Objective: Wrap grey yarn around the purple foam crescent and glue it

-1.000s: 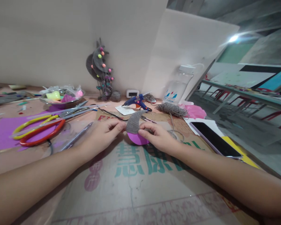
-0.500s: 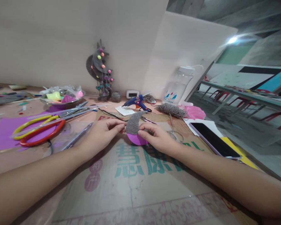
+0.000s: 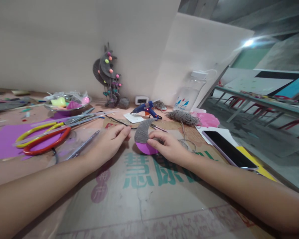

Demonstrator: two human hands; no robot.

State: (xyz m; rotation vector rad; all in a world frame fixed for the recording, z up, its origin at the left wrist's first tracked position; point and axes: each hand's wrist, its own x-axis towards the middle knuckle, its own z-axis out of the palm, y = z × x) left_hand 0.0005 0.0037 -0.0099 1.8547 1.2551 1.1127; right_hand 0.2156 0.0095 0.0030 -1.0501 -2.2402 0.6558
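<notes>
A purple card crescent, its upper part wound with grey yarn, is held just over the cardboard. My right hand pinches its right edge between thumb and fingers. To its left, with a small gap, is my left hand; its fingers are curled in and the thumb lies against them, with nothing visible in the grip. Behind the crescent lie a blue glue gun and a white paper piece. A skein of grey yarn trails a strand toward my right hand.
At left are scissors, a pen, purple sheet and a bowl of bright pieces. A decorated moon hanging leans on the back wall beside a small timer. At right stand a bottle and a phone.
My left hand has let go of the crescent's left edge and drawn slightly left, its fingers curling in. My right hand keeps its pinch on the crescent.
</notes>
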